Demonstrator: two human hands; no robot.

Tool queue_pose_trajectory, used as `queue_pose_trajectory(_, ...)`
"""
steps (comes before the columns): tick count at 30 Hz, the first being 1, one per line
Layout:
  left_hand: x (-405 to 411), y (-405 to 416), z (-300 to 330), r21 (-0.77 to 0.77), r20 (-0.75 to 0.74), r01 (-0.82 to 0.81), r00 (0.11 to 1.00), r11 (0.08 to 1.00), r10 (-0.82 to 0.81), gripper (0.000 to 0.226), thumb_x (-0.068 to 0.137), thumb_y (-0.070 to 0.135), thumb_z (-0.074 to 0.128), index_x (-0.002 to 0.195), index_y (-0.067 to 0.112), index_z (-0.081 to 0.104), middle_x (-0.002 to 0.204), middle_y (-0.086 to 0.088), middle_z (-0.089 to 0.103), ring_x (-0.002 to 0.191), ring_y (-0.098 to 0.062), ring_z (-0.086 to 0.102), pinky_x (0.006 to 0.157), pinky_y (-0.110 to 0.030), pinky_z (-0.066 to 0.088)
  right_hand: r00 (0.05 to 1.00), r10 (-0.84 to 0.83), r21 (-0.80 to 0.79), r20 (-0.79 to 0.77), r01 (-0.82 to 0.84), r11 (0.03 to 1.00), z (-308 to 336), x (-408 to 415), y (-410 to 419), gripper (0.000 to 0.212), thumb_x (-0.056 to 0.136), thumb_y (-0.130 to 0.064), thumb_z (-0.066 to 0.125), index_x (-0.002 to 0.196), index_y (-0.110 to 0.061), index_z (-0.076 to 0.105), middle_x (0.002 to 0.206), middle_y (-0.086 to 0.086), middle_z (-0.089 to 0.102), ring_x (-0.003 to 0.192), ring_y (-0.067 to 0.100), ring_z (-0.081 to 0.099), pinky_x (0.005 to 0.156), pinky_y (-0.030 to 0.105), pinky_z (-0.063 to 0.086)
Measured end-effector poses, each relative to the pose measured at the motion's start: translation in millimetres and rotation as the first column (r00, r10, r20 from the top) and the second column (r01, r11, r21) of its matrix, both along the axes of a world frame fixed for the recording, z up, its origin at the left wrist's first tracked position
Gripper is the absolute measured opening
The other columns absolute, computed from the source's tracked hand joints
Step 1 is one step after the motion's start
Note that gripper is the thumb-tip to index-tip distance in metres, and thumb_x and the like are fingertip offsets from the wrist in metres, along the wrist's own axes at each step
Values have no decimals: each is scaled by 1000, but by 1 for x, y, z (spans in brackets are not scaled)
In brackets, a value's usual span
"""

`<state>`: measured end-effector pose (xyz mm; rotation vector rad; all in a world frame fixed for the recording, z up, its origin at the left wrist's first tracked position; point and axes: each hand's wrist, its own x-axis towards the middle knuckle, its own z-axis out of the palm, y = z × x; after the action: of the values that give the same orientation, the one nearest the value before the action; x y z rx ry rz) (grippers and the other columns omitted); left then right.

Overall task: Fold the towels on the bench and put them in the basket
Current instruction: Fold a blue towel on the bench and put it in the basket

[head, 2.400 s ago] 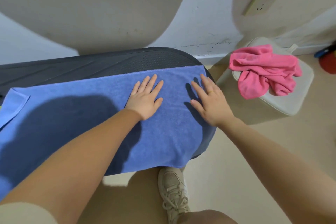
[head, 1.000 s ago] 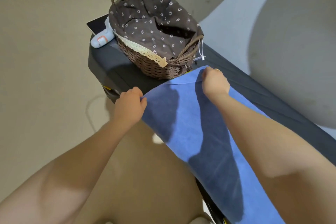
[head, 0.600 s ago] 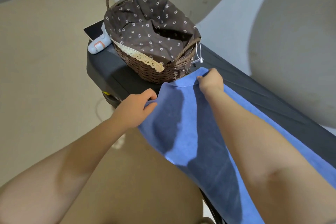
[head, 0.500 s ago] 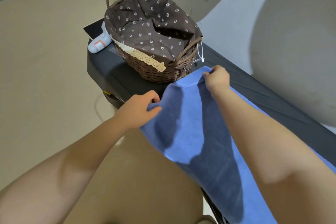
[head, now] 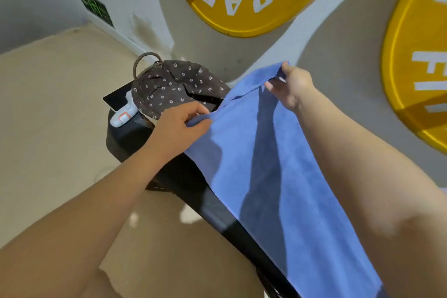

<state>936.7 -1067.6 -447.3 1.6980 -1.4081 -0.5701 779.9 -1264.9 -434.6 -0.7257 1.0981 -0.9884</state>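
Head view: the blue towel (head: 278, 176) lies along the worktop (head: 135, 138), its end corners lifted just beside the basket (head: 174, 84), left hand (head: 179, 126) and right hand (head: 294, 87) fingers pinching them. First fold is starting; next, carry that end back evenly.

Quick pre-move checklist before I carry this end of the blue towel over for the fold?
1. Left hand pinches the near corner of the blue towel: ok.
2. Right hand pinches the far corner: ok.
3. Held edge lifted off the bench: ok.
4. Edge taut between the hands: not ok, it sags.
5. Other end flat and square: cannot tell, out of view.
6. Basket free of towels: ok as far as its lining shows.
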Motion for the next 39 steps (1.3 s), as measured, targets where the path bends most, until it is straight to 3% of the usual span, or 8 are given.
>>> queue_pose_trajectory(5, -23, -9, -15, 167, 16, 202, 978, 965, -208, 12, 84, 13, 60, 74, 20, 62, 82, -23, 62, 71, -25, 52, 61, -20, 37, 935, -22, 27, -355, 34, 999, -4, -55, 9, 25, 93, -7, 48, 69, -15, 49, 72, 4, 51, 54, 12, 52, 36, 14, 43)
queue_pose_trajectory(8, -60, -14, -35, 221, 7, 344, 935, 913, -354, 11, 81, 19, 64, 71, 14, 63, 63, -9, 60, 57, -9, 48, 55, -13, 35, 906, 54, 50, -420, -36, 998, -35, -117, 25, 31, 93, -2, 44, 65, -14, 48, 56, 2, 47, 44, 7, 45, 40, 17, 38)
queue_pose_trajectory(11, -113, -16, -56, 176, 12, 452, 887, 874, -461, 15, 76, 11, 64, 63, 6, 62, 41, 12, 43, 48, -2, 42, 51, -7, 32, 866, 34, 126, -499, 33, 991, -58, -185, 42, 32, 95, -4, 44, 64, -13, 46, 59, 8, 42, 52, 15, 41, 42, 19, 42)
queue_pose_trajectory(16, -183, -14, -86, 81, -51, 644, 765, 761, -642, 15, 75, 14, 61, 67, 2, 64, 43, 7, 33, 42, -5, 33, 47, -6, 28, 710, -125, 16, -693, 188, 982, -75, -257, 55, 37, 91, -1, 52, 58, -13, 40, 59, 5, 37, 54, 16, 37, 26, 9, 31)
queue_pose_trajectory(23, -247, -7, -130, 252, -172, 759, 646, 601, -743, 15, 84, 8, 60, 68, 6, 61, 40, 6, 33, 43, -11, 29, 49, -15, 29, 644, -159, 0, -748, 240, 971, -143, -313, 64, 36, 91, 0, 51, 60, -18, 49, 59, 3, 44, 52, 14, 41, 33, 12, 34)
queue_pose_trajectory(28, -270, -6, -141, 369, -232, 778, 607, 508, -760, 13, 86, 15, 59, 74, 12, 63, 39, 12, 44, 42, -5, 38, 50, -15, 34, 558, -201, -65, -805, 253, 965, -162, -317, 59, 31, 88, 0, 50, 61, -16, 56, 68, 7, 57, 71, 24, 54, 60, 28, 42)
queue_pose_trajectory(33, -289, -7, -147, 412, -243, 768, 611, 490, -754, 14, 89, 21, 55, 78, 14, 61, 47, 4, 42, 44, -8, 36, 50, -14, 33, 307, -209, -150, -928, 204, 967, -156, -316, 65, 30, 93, -8, 44, 120, 0, 54, 124, 20, 57, 116, 34, 52, 91, 34, 41)
queue_pose_trajectory(39, -284, 8, -142, 512, -293, 759, 595, 403, -748, 29, 95, 29, 44, 123, 28, 47, 83, 9, 64, 64, 0, 54, 70, -19, 48, 115, -204, -221, -972, -155, 963, -147, -304, 134, 23, 90, -10, 45, 108, -2, 58, 115, 22, 53, 103, 39, 54, 83, 39, 43)
